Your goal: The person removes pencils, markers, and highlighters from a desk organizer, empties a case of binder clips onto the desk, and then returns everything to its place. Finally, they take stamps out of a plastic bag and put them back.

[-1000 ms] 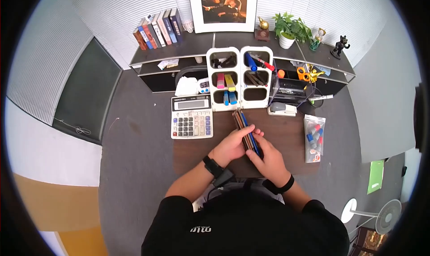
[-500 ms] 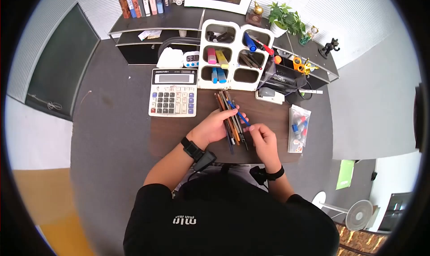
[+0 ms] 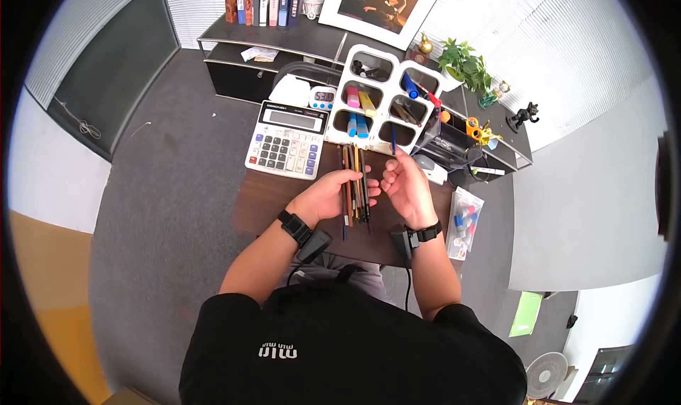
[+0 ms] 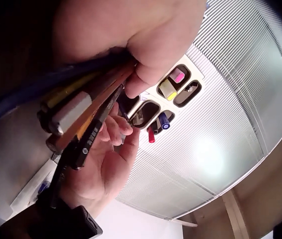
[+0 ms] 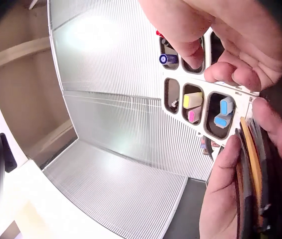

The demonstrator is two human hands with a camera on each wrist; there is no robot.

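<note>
In the head view, my left hand grips a bundle of pencils and pens, which stand roughly upright, spread a little, above the desk. To its right, my right hand pinches a slim blue pencil at the fingertips, its upper part over the lower right compartment of the white organizer. The left wrist view shows the bundle's near ends under my thumb. Seen from the right wrist, my right hand's other fingers are bent; the pencil's hold is hidden there.
Pink and yellow highlighters, blue ones, markers and dark pencils fill other organizer compartments. A calculator lies left, a timer behind it. To the right are a stapler, a mesh holder and a clear bag of markers.
My right hand has moved up from beside the bundle to the organizer, carrying the blue pencil out of it. My left hand still grips the others. The head view has shifted and tilted.
</note>
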